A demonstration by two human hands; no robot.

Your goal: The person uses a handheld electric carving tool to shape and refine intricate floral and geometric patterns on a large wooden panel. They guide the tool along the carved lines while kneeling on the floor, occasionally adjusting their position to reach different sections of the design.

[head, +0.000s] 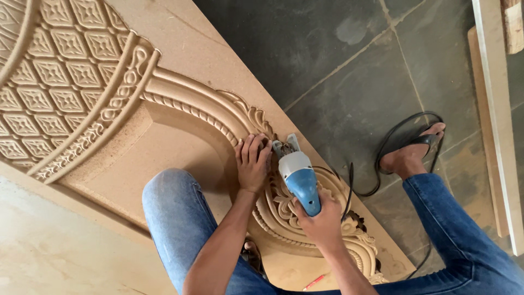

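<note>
Person crouches over a large carved tan fibreboard panel [180, 131] lying flat on the floor, running from far left to near right. Right hand [322, 221] wraps the rear of a blue-and-grey handheld power tool [299, 177], fingers closed tight round the blue body; tool nose points away from the person, toward the carved border. Left hand [252, 161] lies flat on the panel just left of the tool head, fingers together and pressed down on the raised rope-pattern moulding [191, 109], fingertips touching the leaf scroll at the arch edge; it holds nothing, only bears on the board. Tool head sits on the carved border between the arch moulding and the floral scrollwork [284, 210] nearer the person. Cannot tell what bit or disc is fitted, it's hidden under the housing. Black power cable [393, 136] runs from the tool to the right, looping on the dark grey stone-tile floor [338, 60] around the person's foot in a black sandal [420, 145]. Blue jeans knees [174, 213] either side of the arms, left knee over the panel's recessed field. Diamond lattice carving [54, 71] fills the far left of the panel. Pale timber boards [499, 109] lie along the right edge. A small red pencil-like object [314, 282] lies on the panel's near edge.
</note>
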